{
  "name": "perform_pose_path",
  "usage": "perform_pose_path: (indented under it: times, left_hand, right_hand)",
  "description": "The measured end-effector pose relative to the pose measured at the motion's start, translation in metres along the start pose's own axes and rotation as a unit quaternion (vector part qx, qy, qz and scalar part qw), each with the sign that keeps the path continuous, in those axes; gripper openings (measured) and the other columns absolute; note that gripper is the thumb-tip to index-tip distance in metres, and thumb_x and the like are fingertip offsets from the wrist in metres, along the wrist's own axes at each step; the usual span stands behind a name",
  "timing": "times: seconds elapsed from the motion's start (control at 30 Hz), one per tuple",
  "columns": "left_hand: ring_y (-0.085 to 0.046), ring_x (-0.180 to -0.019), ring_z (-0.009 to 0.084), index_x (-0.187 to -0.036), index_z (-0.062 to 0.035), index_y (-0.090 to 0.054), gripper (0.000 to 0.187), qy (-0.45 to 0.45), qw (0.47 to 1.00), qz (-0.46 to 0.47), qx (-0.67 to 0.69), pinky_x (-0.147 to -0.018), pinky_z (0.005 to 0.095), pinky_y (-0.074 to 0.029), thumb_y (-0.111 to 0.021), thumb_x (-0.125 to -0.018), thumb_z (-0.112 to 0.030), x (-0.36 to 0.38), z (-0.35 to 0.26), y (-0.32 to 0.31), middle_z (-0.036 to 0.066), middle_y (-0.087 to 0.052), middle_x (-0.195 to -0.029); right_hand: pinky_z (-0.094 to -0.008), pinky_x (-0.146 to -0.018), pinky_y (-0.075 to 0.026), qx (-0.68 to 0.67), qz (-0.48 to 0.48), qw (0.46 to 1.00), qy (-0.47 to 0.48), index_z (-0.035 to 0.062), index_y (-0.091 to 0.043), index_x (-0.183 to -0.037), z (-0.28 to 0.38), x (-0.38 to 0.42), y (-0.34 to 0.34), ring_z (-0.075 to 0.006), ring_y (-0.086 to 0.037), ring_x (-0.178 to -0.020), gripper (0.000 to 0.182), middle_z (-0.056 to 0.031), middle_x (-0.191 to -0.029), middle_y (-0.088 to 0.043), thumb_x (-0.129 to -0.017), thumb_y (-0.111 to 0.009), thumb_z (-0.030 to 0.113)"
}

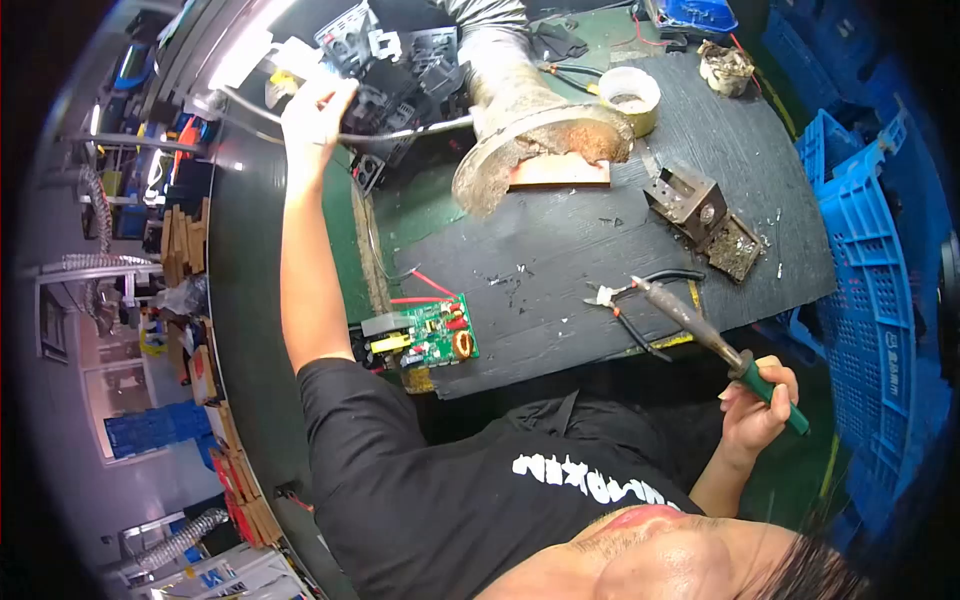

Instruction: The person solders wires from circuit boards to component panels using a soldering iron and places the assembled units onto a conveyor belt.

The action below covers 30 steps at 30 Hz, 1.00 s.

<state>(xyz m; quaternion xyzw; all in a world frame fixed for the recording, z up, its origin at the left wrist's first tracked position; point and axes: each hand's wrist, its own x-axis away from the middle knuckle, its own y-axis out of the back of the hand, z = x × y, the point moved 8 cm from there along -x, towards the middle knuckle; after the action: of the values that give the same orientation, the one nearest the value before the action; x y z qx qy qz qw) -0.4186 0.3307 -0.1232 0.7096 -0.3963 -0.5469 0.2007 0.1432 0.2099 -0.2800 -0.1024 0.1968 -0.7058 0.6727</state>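
Observation:
My right hand (pixel 760 405) is closed around the green handle of a soldering iron (pixel 700 325). Its tip points up and left over the mat, just above a pair of pliers (pixel 640 318) with dark handles. Far to the left, my left hand (pixel 315 112) reaches out beside a heap of black plastic housings (pixel 405 75). Its fingers are curled together in glare, and what they hold, if anything, is hard to make out. A green circuit board (pixel 435 335) with red wires lies at the mat's left front edge.
A dirty fume duct hood (pixel 530 130) stands at the back of the black mat (pixel 560 250). A metal soldering iron stand (pixel 690 205), a roll of tape (pixel 630 95) and scattered scraps lie around it. Blue crates (pixel 875 290) line the right side.

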Motion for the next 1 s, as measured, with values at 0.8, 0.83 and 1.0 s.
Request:
perform_pose_path:
  times: [0.8,0.83,1.0]
  left_hand:
    - [-0.061,-0.079,0.0091,-0.108,-0.0015,-0.058,0.023,0.276,0.838,0.265,0.389,-0.065,0.0246,-0.055,-0.058,-0.09,-0.016,0.175,-0.03,-0.008,0.004,-0.063,-0.094]
    - [-0.063,-0.083,0.0111,-0.112,-0.0018,-0.055,0.028,0.302,0.808,0.265,0.43,-0.066,0.0271,-0.057,-0.059,-0.087,-0.013,0.185,-0.028,-0.012,0.005,-0.063,-0.096]
    - [-0.065,-0.09,0.0204,-0.12,0.0003,-0.049,0.04,0.374,0.718,0.285,0.514,-0.072,0.0334,-0.06,-0.058,-0.081,-0.002,0.208,-0.037,-0.04,0.011,-0.061,-0.108]
  right_hand:
    - [-0.0235,-0.05,-0.046,-0.052,0.054,0.997,0.026,-0.0011,-0.059,-0.101,-0.002,0.063,-0.01,-0.0188,-0.053,-0.057,0.035,-0.0147,-0.082,-0.052,-0.092,-0.043,0.029]
    - [-0.0235,-0.05,-0.046,-0.053,0.057,0.997,0.025,-0.0011,-0.059,-0.101,-0.004,0.061,-0.012,-0.0188,-0.053,-0.057,0.035,-0.0147,-0.082,-0.052,-0.092,-0.043,0.029]
    - [-0.0234,-0.039,-0.041,-0.006,0.015,1.0,0.025,-0.0006,-0.056,-0.098,-0.013,0.052,-0.01,-0.0183,-0.051,-0.049,0.034,-0.0161,-0.077,-0.052,-0.092,-0.042,0.03]
